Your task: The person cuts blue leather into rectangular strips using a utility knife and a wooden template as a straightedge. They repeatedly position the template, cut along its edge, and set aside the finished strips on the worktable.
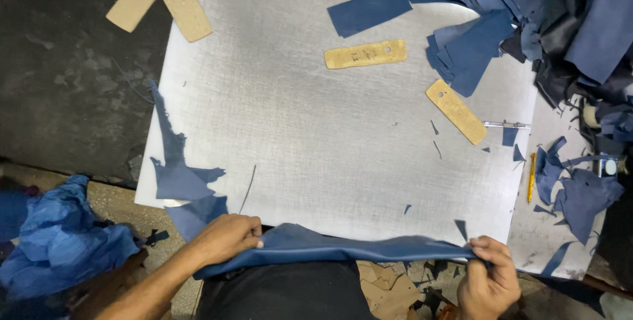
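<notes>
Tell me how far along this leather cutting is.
Done: cut blue strips and offcuts lie around the metal cutting sheet. In hand: left hand and right hand grip a blue leather piece at its near edge. Left: that piece looks uncut; templates lie unused.

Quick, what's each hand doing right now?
Left hand: closed, gripping one end of the blue leather piece.
Right hand: closed, pinching the other end of the same piece.

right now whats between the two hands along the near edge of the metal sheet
In the head view, a folded blue leather piece stretches from the left hand to the right hand, each gripping one end; nothing else lies between.
</notes>
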Motion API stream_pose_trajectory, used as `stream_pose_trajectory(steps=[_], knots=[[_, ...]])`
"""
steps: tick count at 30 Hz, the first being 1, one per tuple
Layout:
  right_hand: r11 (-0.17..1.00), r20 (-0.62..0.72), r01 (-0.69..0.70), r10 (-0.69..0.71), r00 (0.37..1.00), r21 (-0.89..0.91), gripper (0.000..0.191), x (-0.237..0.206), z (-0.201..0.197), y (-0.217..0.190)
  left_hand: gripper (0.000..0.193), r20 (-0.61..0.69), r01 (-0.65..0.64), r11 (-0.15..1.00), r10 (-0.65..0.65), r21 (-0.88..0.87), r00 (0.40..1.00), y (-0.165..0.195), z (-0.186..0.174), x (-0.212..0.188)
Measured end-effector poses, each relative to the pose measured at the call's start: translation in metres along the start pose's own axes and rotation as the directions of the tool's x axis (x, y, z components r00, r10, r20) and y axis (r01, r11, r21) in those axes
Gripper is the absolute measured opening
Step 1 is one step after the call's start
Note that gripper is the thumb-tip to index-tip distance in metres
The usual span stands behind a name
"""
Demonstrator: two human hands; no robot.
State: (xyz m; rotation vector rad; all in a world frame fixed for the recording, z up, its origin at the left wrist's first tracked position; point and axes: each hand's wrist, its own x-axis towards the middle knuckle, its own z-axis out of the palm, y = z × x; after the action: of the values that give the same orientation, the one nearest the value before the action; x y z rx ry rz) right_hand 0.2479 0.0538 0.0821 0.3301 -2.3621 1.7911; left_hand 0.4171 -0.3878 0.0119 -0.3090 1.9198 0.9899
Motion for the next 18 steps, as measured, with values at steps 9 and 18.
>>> stream_pose_trajectory(steps=[9, 18], knots=[[0.934, 0.221, -0.047, 0.132, 0.966, -0.353, 0.031, 0.05, -0.011, 0.007, 0.014, -0.697, -0.172, 0.973, 0.015, -0.157, 0.717, 0.011, 0.016, -0.024], [0.831, 0.338, 0.034, 0.188, 0.922, -0.555, 0.022, 0.17, 0.056, 0.1, 0.021, -0.768, -0.025, 0.776, 0.627, 0.63, 0.13, 0.028, -0.144, 0.035]])
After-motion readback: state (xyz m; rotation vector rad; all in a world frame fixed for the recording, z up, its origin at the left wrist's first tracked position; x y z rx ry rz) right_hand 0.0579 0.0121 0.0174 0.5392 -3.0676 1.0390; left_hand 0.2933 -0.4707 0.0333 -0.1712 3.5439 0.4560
